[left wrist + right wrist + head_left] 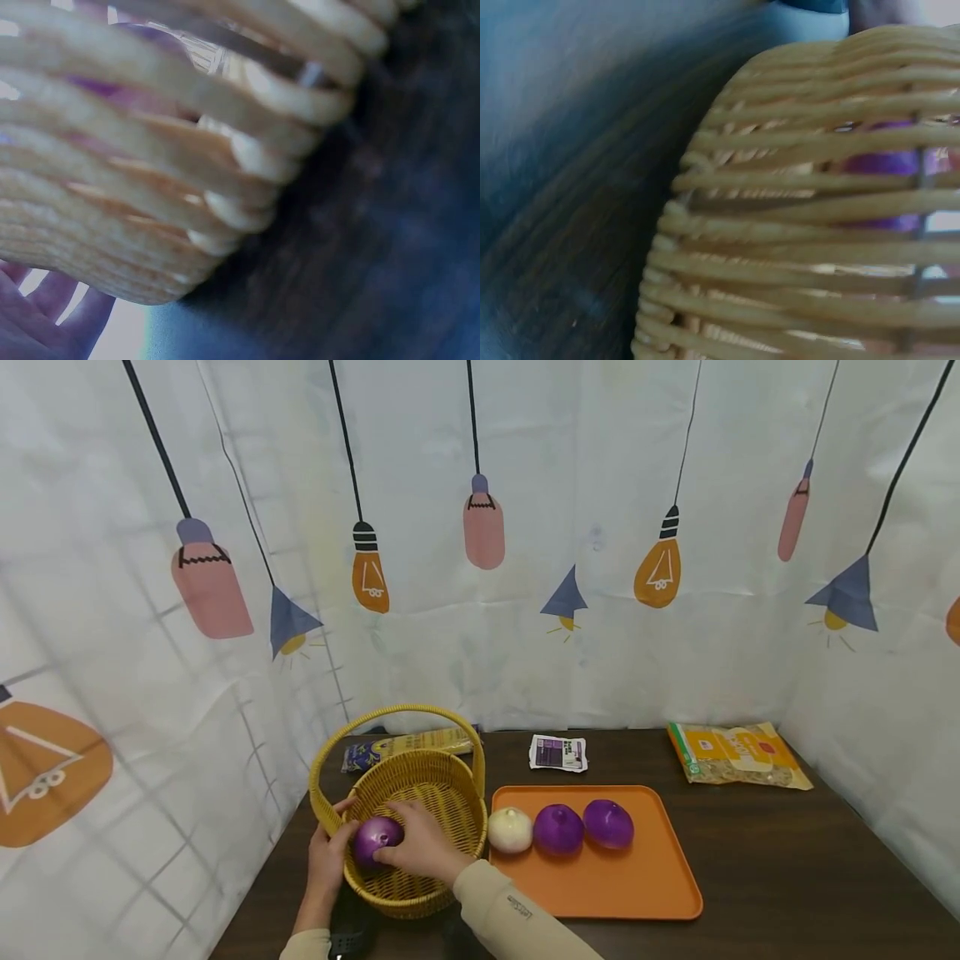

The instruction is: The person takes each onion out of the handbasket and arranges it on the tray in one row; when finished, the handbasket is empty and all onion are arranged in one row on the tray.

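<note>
A yellow wicker basket (pixel 412 906) with a tall arched handle stands on the dark table. My left hand (pixel 327 858) grips its left rim near the foot of the handle. Inside the basket, my right hand (pixel 427 843) holds a purple onion (pixel 375 841) between thumb and fingers, by the left wall. Through the weave, the right wrist view shows purple patches of the onion (pixel 881 163). The left wrist view shows the fingers of my left hand (pixel 52 311) outside the basket wall (pixel 150 172).
Right of the basket, an orange tray (pixel 600 889) bears a white onion (pixel 510 831) and two purple onions (pixel 558 830). Behind lie a long yellow and blue packet (pixel 408 746), a small white and purple packet (pixel 558 752) and a yellow bag (pixel 738 756). A printed curtain borders the table.
</note>
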A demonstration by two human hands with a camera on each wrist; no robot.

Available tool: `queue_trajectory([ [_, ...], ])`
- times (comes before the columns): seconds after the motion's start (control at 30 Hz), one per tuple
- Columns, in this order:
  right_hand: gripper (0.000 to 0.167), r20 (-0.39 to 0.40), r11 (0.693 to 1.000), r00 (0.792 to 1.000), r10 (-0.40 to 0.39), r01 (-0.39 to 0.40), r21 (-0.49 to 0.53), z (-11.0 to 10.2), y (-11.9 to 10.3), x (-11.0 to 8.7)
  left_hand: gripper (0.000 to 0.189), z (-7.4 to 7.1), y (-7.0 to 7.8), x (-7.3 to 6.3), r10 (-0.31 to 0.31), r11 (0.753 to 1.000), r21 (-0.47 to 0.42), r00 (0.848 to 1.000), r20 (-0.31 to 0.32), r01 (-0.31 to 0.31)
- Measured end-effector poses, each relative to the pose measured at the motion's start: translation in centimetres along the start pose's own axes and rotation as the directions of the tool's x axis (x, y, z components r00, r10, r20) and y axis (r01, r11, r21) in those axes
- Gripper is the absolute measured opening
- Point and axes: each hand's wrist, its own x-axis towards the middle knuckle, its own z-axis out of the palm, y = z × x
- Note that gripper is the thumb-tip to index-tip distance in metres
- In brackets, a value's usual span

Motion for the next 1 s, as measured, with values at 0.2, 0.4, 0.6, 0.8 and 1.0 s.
queue_trajectory([
  [0.2,0.074,0.061,0.998,0.997,-0.054,0.054,-0.010,0.47,0.53,0.50,0.040,0.04,-0.22,-0.04,-0.003,1.000,-0.013,1.000,-0.003,0.003],
  [0.4,0.074,0.105,0.995,0.990,-0.092,0.096,-0.034,0.72,0.72,0.72,0.040,-0.02,-0.12,-0.16,-0.007,1.000,-0.017,1.000,-0.008,0.007],
  [0.6,0.077,0.161,0.991,0.981,-0.108,0.119,-0.061,0.91,0.65,0.59,0.039,-0.07,-0.06,-0.33,-0.012,1.000,-0.007,1.000,-0.008,0.012],
  [0.8,0.081,0.235,0.989,0.965,-0.118,0.136,-0.061,0.86,0.51,0.49,0.040,-0.15,-0.21,-0.24,-0.006,1.000,-0.008,1.000,-0.012,0.006],
  [1.0,0.083,0.262,0.986,0.957,-0.122,0.147,-0.075,0.79,0.39,0.41,0.039,-0.11,-0.26,-0.06,0.010,1.000,-0.006,1.000,-0.017,-0.011],
])
